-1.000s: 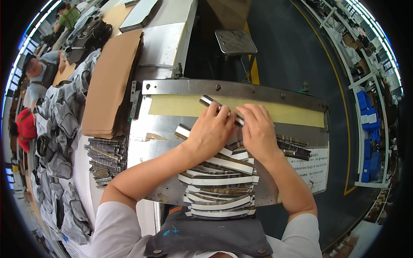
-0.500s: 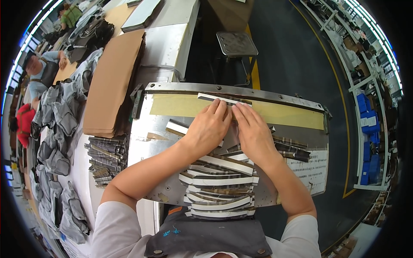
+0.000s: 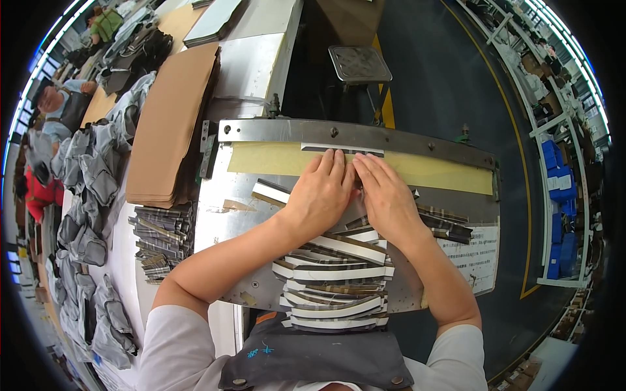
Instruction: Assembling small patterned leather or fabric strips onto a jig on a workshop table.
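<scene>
My left hand [image 3: 319, 190] and my right hand [image 3: 391, 197] lie side by side on the metal work plate [image 3: 222, 195], palms down. Their fingers are stretched out, with the fingertips resting at the near edge of a dark strip with a white band [image 3: 319, 147]. It lies along a thick metal bar [image 3: 280, 131] at the plate's far edge, over a yellow band [image 3: 261, 159]. Whether the strip reaches under the bar is hidden. Between my forearms, a pile of similar white-and-dark strips [image 3: 336, 272] runs down toward my apron [image 3: 313, 358].
More dark strips lie right of my right hand [image 3: 443, 221] and in a bundle [image 3: 163, 241] on the left. Beyond stand a stack of brown boards [image 3: 173, 124] and grey fabric pieces [image 3: 88, 189]. People work at far left. A stool [image 3: 360, 64] stands ahead; shelves [image 3: 557, 130] line the right.
The metal bar has risen, and posts now show behind it. The strip has turned from slanted to nearly parallel with the bar. My hands have hardly shifted.
</scene>
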A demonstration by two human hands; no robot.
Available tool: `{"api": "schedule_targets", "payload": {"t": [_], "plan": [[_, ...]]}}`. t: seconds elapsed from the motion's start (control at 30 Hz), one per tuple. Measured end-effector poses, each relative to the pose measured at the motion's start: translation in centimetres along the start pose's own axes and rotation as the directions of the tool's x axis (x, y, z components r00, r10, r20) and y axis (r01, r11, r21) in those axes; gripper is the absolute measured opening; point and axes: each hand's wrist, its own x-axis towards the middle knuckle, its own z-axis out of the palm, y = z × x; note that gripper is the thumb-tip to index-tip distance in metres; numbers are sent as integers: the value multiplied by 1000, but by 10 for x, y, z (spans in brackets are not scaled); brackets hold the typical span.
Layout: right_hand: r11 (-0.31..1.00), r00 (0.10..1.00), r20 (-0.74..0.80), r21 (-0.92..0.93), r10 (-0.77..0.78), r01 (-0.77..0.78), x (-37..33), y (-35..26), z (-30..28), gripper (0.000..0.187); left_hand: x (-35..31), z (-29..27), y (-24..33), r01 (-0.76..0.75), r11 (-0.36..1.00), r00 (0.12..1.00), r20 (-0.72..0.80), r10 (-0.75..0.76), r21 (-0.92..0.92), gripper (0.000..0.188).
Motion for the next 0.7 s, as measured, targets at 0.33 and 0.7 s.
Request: {"api": "schedule_targets", "payload": {"t": [0.33, 0.7], "plan": [[997, 998, -11, -59, -59, 59, 3, 0, 5, 52, -20, -79, 13, 14, 998, 869, 495, 19, -63, 17], [980, 952, 277, 112, 128, -164, -2, 1, -21, 42, -3, -21, -8, 145, 989, 973, 185, -139, -18, 44]]}}
